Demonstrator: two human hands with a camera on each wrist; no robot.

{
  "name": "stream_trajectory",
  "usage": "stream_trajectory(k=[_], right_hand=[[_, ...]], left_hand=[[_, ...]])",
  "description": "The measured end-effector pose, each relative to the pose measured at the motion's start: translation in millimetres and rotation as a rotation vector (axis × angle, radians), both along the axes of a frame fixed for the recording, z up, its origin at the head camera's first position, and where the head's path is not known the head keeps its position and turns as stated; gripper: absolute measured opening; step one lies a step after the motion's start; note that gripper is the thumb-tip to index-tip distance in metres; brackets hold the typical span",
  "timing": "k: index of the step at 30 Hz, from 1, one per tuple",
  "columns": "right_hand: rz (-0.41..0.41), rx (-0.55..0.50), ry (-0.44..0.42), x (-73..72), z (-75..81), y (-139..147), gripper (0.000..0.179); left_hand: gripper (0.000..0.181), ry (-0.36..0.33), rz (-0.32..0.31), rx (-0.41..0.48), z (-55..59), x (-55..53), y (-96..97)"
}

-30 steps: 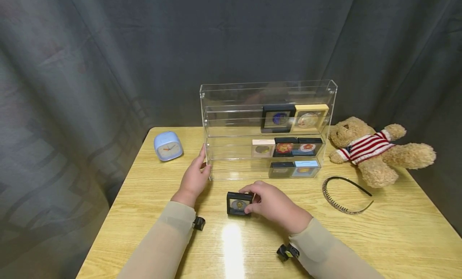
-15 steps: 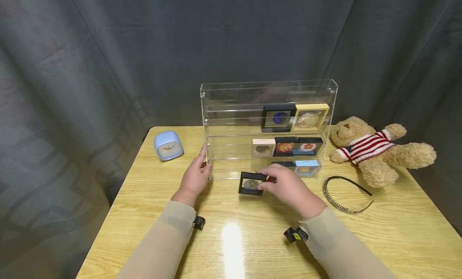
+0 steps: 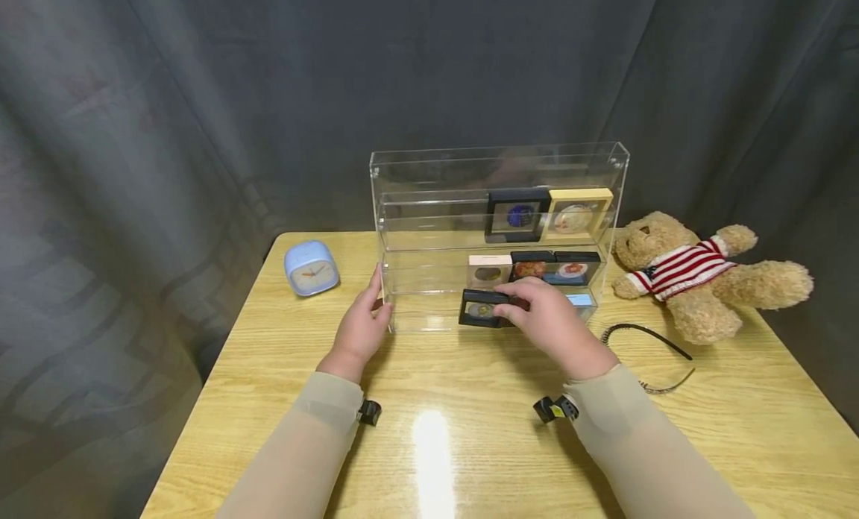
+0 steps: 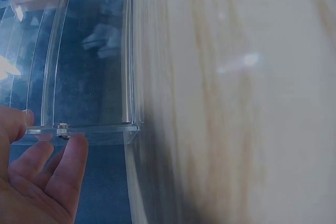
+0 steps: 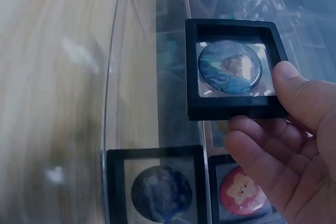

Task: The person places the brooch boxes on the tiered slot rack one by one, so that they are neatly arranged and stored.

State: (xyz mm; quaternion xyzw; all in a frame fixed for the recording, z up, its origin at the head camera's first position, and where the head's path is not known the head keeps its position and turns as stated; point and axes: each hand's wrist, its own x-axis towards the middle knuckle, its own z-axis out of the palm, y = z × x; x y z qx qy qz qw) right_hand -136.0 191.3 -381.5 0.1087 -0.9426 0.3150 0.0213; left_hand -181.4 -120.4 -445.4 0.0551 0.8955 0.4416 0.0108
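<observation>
A clear acrylic tiered display rack [image 3: 429, 239] stands on the wooden table. My left hand [image 3: 358, 332] rests its fingers against the rack's left side; in the left wrist view the fingertips meet the clear side panel. My right hand [image 3: 553, 325] pinches a small black display frame [image 3: 479, 311] by its right side, just in front of the bottom tier. Inside that frame is a round badge [image 5: 231, 66] with a blue-green picture. The right wrist view shows another black frame with a dark blue badge [image 5: 161, 192] below it, which my hand hides in the head view.
On the middle tier sit a pale pink frame [image 3: 489, 271] and two black ones. The upper tier holds a black frame [image 3: 517, 215] beside a yellow one [image 3: 579, 215]. A blue clock [image 3: 312, 268], a teddy bear [image 3: 691, 277] and a headband [image 3: 654, 332] lie around the rack.
My right hand has carried the black frame from the table in front, forward and to the right, up to the bottom tier. The left hand has stayed at the rack's side.
</observation>
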Motion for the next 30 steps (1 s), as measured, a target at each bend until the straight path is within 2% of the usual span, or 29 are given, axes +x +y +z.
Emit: stream_trajectory(k=[10, 15, 20, 25, 30], right_hand=[[-0.021, -0.026, 0.053, -8.1, 5.0, 6.6, 0.038], [-0.045, -0.048, 0.118, -9.2, 2.1, 7.1, 0.038], [-0.054, -0.065, 0.147, -12.0, -3.7, 6.4, 0.036], [-0.057, -0.074, 0.154, -14.1, -6.8, 6.6, 0.035], [-0.059, -0.063, 0.109, -15.9, -11.2, 6.7, 0.036]], left_hand=[[0.077, -0.002, -0.006, 0.012, 1.5, 0.7, -0.6], [0.076, -0.001, -0.007, 0.012, 2.2, 0.8, 0.6], [0.077, -0.003, -0.001, 0.01, 2.3, 1.1, 1.4], [0.076, -0.007, 0.004, 0.009, 1.9, 1.1, 1.3], [0.076, -0.007, 0.001, 0.006, 2.3, 1.2, 0.9]])
